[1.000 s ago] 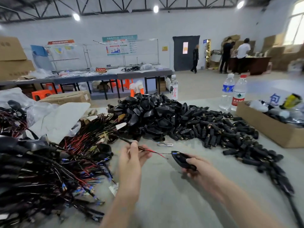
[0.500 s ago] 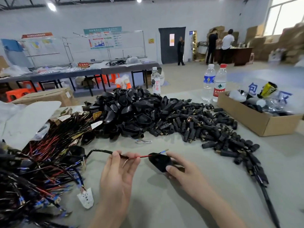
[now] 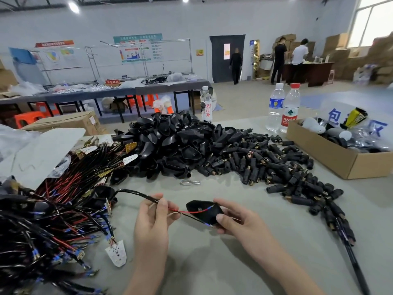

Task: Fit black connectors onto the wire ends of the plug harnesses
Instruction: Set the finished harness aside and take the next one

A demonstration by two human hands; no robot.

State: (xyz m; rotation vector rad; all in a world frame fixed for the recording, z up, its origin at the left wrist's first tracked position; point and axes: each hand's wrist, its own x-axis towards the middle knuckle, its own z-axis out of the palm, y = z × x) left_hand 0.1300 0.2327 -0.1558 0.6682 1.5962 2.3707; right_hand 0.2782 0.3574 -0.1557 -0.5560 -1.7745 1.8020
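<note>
My left hand (image 3: 152, 226) pinches a black harness cable (image 3: 131, 192) where its red and black wires split. The red wire (image 3: 187, 211) runs across a black plug shell (image 3: 202, 211), and my right hand (image 3: 238, 220) grips that shell between thumb and fingers. A black wire with a blue tip ends under my right thumb. Behind my hands lies a big heap of black shells (image 3: 170, 141) and small black connectors (image 3: 265, 165) with brass ends. A tangle of harnesses (image 3: 49, 209) covers the table's left side.
A cardboard box (image 3: 340, 158) with bags stands at the right. Two water bottles (image 3: 285, 107) stand behind the heap. A white plug plate (image 3: 117, 253) and a small metal clip (image 3: 190, 182) lie on the grey table (image 3: 212, 262). People stand far back.
The view has tilted down. The wire ends now lie over the shell in my right hand, and both hands sit closer together.
</note>
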